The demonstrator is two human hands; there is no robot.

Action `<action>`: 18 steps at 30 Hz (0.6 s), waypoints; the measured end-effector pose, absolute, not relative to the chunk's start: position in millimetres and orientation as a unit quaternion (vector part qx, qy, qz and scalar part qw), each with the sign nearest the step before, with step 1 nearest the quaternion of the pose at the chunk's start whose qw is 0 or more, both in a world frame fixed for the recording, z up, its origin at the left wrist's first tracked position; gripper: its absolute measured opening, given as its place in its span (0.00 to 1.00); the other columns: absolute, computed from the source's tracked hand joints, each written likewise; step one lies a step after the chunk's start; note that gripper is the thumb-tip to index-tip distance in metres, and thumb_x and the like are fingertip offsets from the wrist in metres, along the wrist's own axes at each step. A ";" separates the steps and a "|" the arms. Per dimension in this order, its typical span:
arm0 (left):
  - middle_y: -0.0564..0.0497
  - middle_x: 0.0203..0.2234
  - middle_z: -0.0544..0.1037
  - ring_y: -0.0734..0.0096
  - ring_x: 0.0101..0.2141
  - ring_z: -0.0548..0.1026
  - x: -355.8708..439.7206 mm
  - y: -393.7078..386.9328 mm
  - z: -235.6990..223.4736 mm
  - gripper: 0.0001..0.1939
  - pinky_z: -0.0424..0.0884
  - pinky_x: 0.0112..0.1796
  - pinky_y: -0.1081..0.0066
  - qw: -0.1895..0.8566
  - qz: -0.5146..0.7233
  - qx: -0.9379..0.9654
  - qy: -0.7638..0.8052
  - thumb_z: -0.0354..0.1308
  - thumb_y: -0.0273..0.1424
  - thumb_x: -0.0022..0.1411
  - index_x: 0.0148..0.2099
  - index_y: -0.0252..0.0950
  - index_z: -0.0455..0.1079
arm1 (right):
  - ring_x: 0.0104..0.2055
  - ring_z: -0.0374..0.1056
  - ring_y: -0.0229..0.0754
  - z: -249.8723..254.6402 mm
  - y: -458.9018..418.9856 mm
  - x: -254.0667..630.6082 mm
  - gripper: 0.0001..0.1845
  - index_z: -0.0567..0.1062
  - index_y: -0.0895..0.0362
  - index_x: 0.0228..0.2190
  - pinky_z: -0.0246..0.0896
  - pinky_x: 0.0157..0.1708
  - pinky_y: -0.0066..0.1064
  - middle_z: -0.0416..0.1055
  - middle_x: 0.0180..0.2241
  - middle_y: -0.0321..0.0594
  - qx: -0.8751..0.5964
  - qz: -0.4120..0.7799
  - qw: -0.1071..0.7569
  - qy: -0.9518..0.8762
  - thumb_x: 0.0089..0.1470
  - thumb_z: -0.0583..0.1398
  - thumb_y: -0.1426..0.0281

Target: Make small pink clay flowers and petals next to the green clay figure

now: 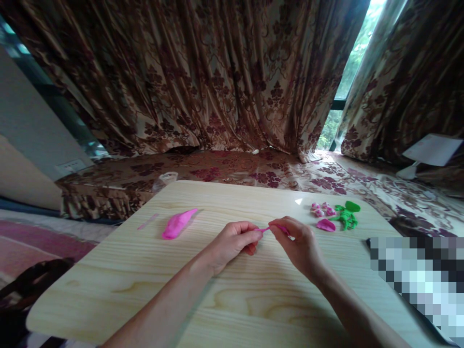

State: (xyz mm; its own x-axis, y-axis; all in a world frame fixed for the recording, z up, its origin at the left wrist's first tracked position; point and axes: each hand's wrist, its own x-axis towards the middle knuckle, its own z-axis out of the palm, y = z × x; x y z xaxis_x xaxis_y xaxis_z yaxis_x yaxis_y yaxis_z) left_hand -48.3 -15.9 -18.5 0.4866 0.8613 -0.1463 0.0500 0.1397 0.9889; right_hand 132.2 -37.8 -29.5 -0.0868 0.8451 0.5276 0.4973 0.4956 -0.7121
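Between my two hands stretches a thin strand of pink modelling clay. My left hand pinches one end of it between thumb and fingers. The other end is gripped in the fingers of my right hand, where a bit more pink clay shows past the fingertips. Both hands are just above the table. A larger lump of pink clay lies to the left, drawn out to a point at its upper right.
Right of my hands lie pink-and-white clay pieces, a pink petal shape and green clay stems with a green leaf shape. A pink strip lies far left on the wooden table. A clear container stands beyond its edge.
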 end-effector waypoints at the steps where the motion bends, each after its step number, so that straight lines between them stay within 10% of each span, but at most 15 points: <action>1: 0.52 0.19 0.71 0.77 0.22 0.67 -49.3 -14.6 -19.8 0.11 0.60 0.27 0.75 0.631 0.323 0.576 0.408 0.56 0.36 0.53 0.29 0.31 0.69 | 0.26 0.65 0.35 -28.3 -36.4 134.2 0.09 0.75 0.57 0.31 0.60 0.25 0.25 0.70 0.25 0.38 -0.480 0.183 0.507 -0.692 0.54 0.56 0.68; 18: 0.45 0.38 0.76 0.71 0.33 0.72 -46.4 -11.4 -26.0 0.14 0.66 0.34 0.72 0.668 0.352 0.541 0.371 0.58 0.35 0.53 0.40 0.32 0.72 | 0.24 0.63 0.35 -34.8 -32.0 128.3 0.09 0.74 0.59 0.32 0.58 0.24 0.25 0.68 0.22 0.35 -0.495 0.282 0.507 -0.647 0.51 0.57 0.67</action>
State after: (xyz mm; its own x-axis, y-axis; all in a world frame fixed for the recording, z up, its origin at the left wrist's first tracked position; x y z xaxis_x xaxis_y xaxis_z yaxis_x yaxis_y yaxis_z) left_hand -46.4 -11.4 -26.0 0.4774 0.8713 -0.1141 -0.0688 0.1665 0.9836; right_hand 128.3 -32.0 -34.8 0.0047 0.9263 0.3768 0.3548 0.3507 -0.8667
